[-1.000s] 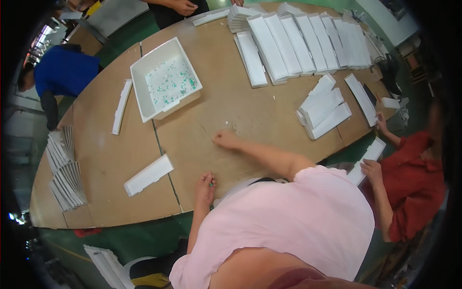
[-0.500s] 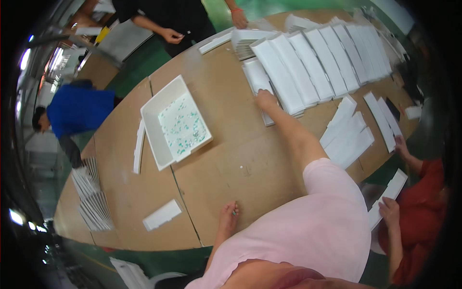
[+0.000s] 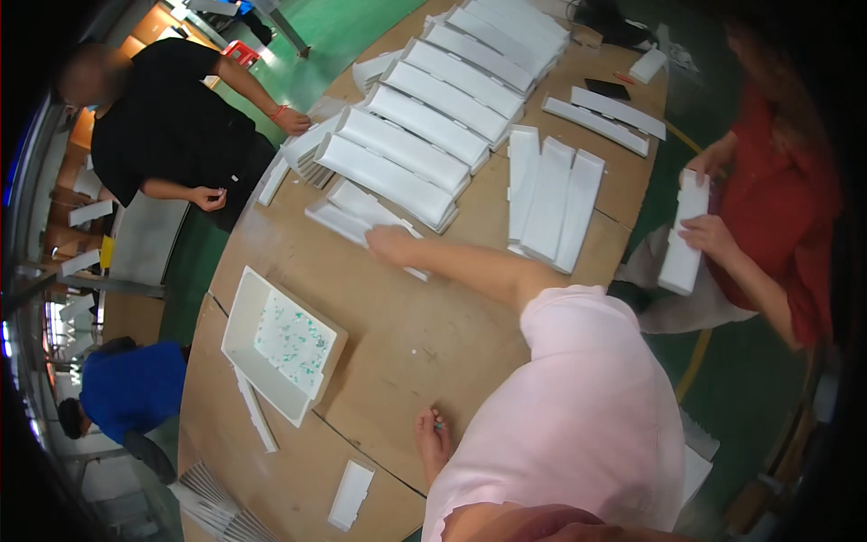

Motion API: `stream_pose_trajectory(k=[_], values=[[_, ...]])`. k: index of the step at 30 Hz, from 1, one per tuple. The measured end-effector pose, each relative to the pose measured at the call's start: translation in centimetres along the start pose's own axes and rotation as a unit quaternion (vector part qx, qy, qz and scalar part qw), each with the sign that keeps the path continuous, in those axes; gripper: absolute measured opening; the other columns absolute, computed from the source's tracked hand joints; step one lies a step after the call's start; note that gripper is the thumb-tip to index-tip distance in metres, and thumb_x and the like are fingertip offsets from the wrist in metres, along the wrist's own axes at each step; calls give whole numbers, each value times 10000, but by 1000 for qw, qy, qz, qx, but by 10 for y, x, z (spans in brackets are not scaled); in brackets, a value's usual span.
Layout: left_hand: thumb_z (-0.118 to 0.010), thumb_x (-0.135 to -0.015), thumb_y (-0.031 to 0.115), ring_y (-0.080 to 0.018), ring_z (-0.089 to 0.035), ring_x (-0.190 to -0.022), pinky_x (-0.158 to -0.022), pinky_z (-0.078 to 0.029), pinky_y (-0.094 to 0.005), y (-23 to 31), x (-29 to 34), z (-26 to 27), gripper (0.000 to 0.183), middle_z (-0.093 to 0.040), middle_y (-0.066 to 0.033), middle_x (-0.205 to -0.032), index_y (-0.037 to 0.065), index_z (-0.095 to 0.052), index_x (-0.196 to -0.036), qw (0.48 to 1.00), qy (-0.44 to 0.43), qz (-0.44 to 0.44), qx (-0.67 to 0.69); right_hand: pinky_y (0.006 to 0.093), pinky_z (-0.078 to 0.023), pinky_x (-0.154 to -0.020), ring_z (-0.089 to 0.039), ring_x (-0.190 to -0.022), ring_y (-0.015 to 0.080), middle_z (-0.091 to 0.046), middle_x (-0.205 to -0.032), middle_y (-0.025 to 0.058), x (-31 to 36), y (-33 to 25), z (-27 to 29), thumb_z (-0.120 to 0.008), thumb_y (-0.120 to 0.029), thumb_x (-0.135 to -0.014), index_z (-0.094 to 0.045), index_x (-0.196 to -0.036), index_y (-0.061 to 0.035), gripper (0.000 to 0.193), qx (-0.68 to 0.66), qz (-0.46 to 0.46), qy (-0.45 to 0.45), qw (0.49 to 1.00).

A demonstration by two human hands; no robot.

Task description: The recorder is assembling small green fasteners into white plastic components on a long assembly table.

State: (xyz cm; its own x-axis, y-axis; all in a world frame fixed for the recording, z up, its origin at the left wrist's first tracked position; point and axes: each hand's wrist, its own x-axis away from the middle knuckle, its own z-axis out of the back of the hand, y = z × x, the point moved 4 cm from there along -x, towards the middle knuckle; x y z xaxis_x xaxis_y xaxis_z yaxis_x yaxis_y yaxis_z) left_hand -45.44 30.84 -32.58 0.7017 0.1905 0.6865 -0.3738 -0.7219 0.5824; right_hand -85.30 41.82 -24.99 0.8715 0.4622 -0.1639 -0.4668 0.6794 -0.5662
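Note:
My right arm stretches across the table. My right hand (image 3: 393, 246) is closed at the near edge of a long white tray-like strip (image 3: 348, 212), which lies beside a large stack; its fingertips are partly hidden. Near the table's front edge, my left hand (image 3: 433, 434) is curled around a small green piece (image 3: 439, 425), too small to make out fully. To the left stands a white bin (image 3: 321, 375), its floor scattered with small green and clear pieces (image 3: 293, 339).
Rows of stacked white strips (image 3: 424, 117) fill the far side. More white strips (image 3: 555, 194) lie to the right. A single strip (image 3: 350, 495) lies near the front. A co-worker in red (image 3: 777, 208) holds a strip; people in black (image 3: 172, 117) and blue (image 3: 131, 388) stand across.
The whole view has turned, shifting the table and stacks leftward. My right hand remains at the white strip and my left hand stays curled near the front edge.

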Motion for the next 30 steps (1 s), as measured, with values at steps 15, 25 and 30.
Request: stream_pose_trajectory(k=[15, 25, 30], values=[[-474, -885, 150, -127, -480, -672, -615, -448, -242, -3, 16, -33, 137, -484, -35, -775, 62, -453, -782, 995, 4, -34, 89, 449, -476, -584, -598, -676, 324, -589, -756, 171, 328, -62, -91, -456, -205, -799, -561, -787, -33, 202, -95, 206, -299, 927], [-483, -885, 152, -92, -478, -613, -526, -404, -207, -10, 5, -45, 100, -510, -17, -719, 58, -515, -877, 988, -8, 1, -156, 391, -434, -816, -549, -908, 341, -582, -992, 175, 313, 22, -24, -433, -195, -860, -590, -979, -15, 267, -133, -107, -121, 978], [-539, -859, 160, -86, -469, -568, -461, -383, -190, -44, -46, -67, 99, -507, -9, -704, 62, -535, -860, 975, -46, 40, -214, 301, -468, -667, -564, -719, 165, -612, -843, 105, 279, 74, 8, -436, -177, -879, -540, -1112, -33, 294, -268, -156, 79, 947]])
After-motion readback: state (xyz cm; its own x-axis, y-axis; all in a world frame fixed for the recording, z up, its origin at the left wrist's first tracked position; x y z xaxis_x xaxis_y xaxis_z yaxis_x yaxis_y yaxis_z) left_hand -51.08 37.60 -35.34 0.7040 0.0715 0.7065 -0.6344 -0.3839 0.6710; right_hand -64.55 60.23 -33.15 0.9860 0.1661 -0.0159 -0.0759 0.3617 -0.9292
